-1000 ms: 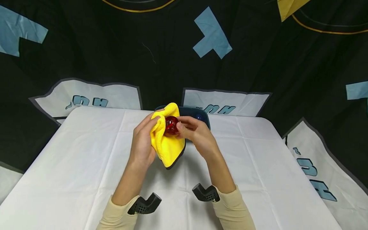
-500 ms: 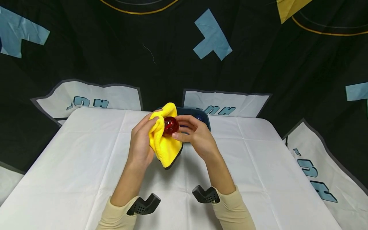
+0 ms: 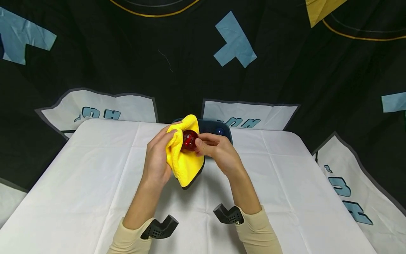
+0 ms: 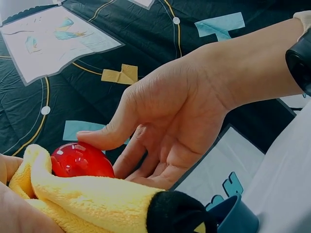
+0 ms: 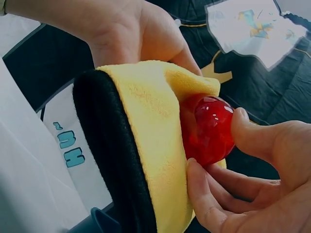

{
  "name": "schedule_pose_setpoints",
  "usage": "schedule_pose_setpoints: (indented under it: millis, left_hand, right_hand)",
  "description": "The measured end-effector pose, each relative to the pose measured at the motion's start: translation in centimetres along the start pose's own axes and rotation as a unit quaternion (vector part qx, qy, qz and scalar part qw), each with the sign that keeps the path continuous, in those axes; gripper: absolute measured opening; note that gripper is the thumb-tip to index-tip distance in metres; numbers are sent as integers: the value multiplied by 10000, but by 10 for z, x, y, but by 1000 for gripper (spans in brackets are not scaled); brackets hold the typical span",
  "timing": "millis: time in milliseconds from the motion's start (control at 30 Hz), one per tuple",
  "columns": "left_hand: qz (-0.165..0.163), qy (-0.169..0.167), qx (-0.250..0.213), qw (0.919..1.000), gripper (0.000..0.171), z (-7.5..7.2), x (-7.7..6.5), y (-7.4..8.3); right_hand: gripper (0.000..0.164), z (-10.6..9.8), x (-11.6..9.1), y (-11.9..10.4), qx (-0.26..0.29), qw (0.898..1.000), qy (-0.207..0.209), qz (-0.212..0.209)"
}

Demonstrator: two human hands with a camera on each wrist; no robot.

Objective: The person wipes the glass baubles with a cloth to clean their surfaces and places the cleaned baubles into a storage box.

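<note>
A glossy, see-through red ball sits against a yellow cloth with a dark edge, held up over the table. My left hand grips the cloth from the left, its thumb over a fold and the other fingers mostly hidden behind the fabric. From the right, my right hand pinches the ball; the right wrist view shows the thumb on one side of the red ball and fingertips near its lower side. Part of the ball is tucked into the cloth, so its far side is hidden.
Behind the hands, a dark blue bin stands near the table's far edge, partly covered by the cloth and the right hand. A dark blue ball shows inside it. A white cloth covers the table; a black patterned curtain hangs behind.
Half a second ago the right thumb was lower and the fingers more spread along the ball; now they pinch it again. Ball and cloth have shifted slightly to the right.
</note>
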State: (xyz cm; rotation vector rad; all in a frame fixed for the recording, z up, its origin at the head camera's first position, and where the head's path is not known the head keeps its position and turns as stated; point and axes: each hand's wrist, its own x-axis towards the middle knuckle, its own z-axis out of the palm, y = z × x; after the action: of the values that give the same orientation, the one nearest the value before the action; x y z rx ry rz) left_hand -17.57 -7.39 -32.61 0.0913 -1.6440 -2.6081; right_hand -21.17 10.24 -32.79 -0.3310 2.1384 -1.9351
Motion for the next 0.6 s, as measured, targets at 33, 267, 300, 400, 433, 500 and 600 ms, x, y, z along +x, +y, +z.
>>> schedule_pose_setpoints:
  millis: [33, 267, 300, 400, 433, 500, 600]
  left_hand:
    - [10, -1, -13, 10000, 36, 0, 0, 0]
    - [-32, 22, -81, 10000, 37, 0, 1, 1]
    - [-27, 14, -102, 9999, 37, 0, 1, 1]
    - [25, 19, -110, 9999, 36, 0, 1, 1]
    - [54, 34, -110, 9999, 36, 0, 1, 1]
    - [99, 68, -73, 9999, 35, -1, 0, 2]
    - [142, 66, -24, 9999, 36, -1, 0, 2]
  right_hand:
    - [33, 1, 0, 0, -10, 10000, 24, 0]
    - [35, 7, -1, -2, 433, 9979, 386, -296]
    - [35, 6, -1, -2, 454, 9977, 386, -335]
    - [36, 5, -2, -3, 594, 9974, 235, -321]
    - [37, 4, -3, -3, 644, 9974, 170, -289]
    - [41, 2, -2, -3, 719, 9972, 44, -217]
    - [46, 2, -2, -3, 765, 9969, -40, -174]
